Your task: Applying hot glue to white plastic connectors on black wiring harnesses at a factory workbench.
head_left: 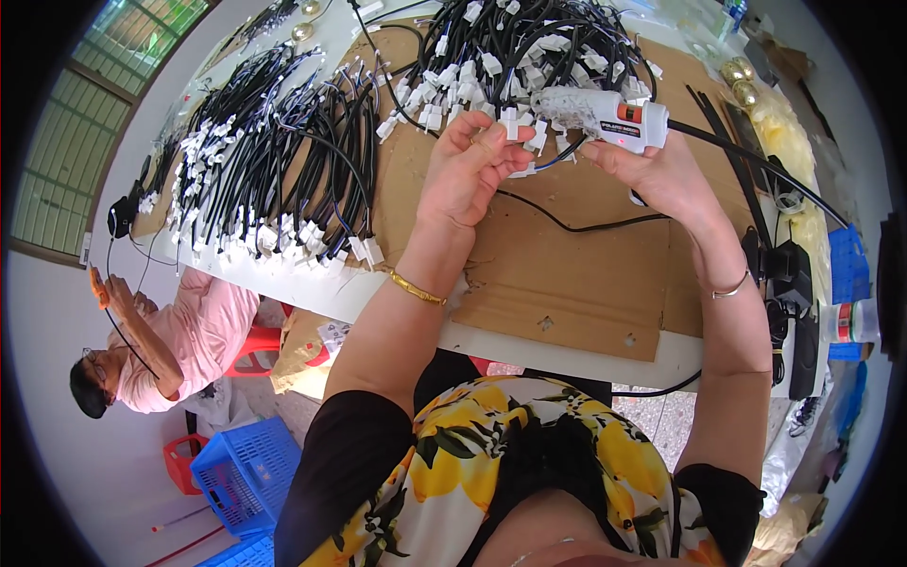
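My left hand (455, 175) is pinching a small white connector (511, 123) between thumb and fingers, above the cardboard. Wrapped around a white hot glue gun (631, 125), my right hand (657, 175) keeps its nozzle end pointed left, close to the connector. Clear, stringy residue covers the gun's front part. A black cord (746, 156) runs from its rear to the right. Below the hands a thin black cable (576, 229) curves across the cardboard. Whether it joins the held connector is hidden.
A heap of black cables with white connectors (453, 90) lies just beyond my hands. More bundled cables (283, 180) cover the table's left. Brown cardboard (567, 302) lies under my work. At left sits a person in pink (179, 350); blue crates (241, 472) stand below.
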### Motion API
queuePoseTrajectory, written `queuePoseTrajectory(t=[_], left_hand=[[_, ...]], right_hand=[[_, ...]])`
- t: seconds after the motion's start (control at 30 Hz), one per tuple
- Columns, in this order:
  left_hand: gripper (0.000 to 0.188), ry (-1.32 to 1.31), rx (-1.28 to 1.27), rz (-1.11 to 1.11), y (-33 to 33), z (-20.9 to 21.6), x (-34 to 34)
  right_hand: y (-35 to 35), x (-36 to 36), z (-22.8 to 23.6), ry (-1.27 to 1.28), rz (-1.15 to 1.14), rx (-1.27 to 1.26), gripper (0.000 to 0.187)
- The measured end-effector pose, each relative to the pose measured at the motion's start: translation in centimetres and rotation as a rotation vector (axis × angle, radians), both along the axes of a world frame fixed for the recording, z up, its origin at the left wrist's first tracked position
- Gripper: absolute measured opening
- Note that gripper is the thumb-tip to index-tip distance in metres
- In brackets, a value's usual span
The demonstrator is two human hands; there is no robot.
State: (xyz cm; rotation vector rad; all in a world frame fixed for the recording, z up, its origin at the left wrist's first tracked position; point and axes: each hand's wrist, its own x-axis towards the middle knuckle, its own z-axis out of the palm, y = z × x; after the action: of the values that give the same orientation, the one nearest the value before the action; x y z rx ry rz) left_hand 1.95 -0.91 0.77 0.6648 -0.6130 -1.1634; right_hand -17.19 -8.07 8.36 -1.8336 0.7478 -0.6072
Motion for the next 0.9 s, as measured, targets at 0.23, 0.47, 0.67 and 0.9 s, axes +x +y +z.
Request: queuePoseTrajectory(t=[0.23, 0.47, 0.67, 0.9], left_hand=[[0.017, 0.026, 0.002, -0.026, 0.16, 0.11, -0.16], [0.016, 0.030, -0.002, -0.041, 0.15, 0.13, -0.12], [0.017, -0.001, 0.001, -0.015, 0.01, -0.01, -0.15], [0.019, -0.048, 0.006, 0.115, -0.36, -0.35, 0.15]], right_hand=[[-0.11, 0.01, -0.12, -0.040, 0.004, -0.001, 0.029], [-0.49, -0.16, -0.35, 0.045, 0.010, 0.006, 0.027], [-0.35, -0.35, -0.27, -0.032, 0.019, -0.004, 0.027], [-0.16, -0.41, 0.25, 0.013, 0.004, 0.020, 0.026]])
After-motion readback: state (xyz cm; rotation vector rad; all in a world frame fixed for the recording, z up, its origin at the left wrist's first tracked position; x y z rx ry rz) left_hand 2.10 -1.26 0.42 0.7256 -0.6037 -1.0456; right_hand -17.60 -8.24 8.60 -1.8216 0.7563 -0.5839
